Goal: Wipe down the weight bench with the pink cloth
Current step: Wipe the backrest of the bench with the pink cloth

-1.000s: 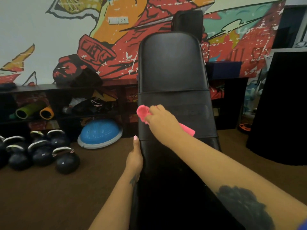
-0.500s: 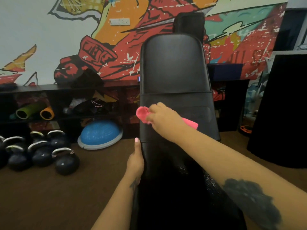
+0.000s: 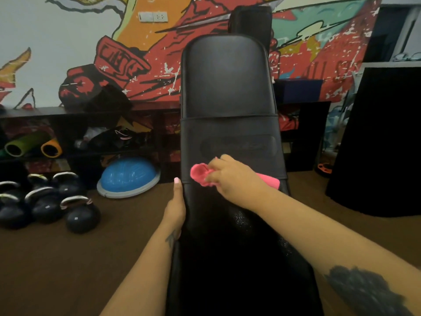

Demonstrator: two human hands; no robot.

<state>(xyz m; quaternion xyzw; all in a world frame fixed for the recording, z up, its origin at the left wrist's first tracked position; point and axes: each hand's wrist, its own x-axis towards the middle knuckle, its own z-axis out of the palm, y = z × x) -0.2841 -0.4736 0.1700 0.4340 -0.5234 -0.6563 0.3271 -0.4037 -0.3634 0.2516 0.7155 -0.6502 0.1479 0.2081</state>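
on the black padded weight bench [image 3: 227, 83], near the seam where the raised back pad meets the lower section, lies the pink cloth [image 3: 201, 173]. it is bunched, one rounded wad showing left of the knuckles and a flatter strip [image 3: 268, 180] poking out on the far side, toward the bench's right edge. right hand [image 3: 234, 179] sits on top of it, fingers curled down round the fabric and pressing it against the vinyl; fingertips themselves hidden under the hand. forearm crosses the pad from lower right, dark tattoo near the elbow.

left hand [image 3: 175, 208] holds the bench's left edge just below the cloth. thumb lies straight along the top rim, pink nail pointing away; the other fingers wrap under the edge, out of sight. small tattoo at the wrist.

bench surface: back pad tilted up and away, faint oval logo panel above the cloth, fine speckles of droplets or glare on the dark lower pad near the right wrist.

floor brown. left of the bench, a blue half-dome balance trainer [image 3: 129, 176] against a low dark shelf [image 3: 75, 110]; a cluster of dark kettlebells [image 3: 79, 215] further left. rolled mats [image 3: 29, 145], green and orange, in the shelf. wall behind carries a red, orange and teal mural [image 3: 141, 58] with a white outlet plate [image 3: 153, 17]. tall black block [image 3: 382, 137] at right.
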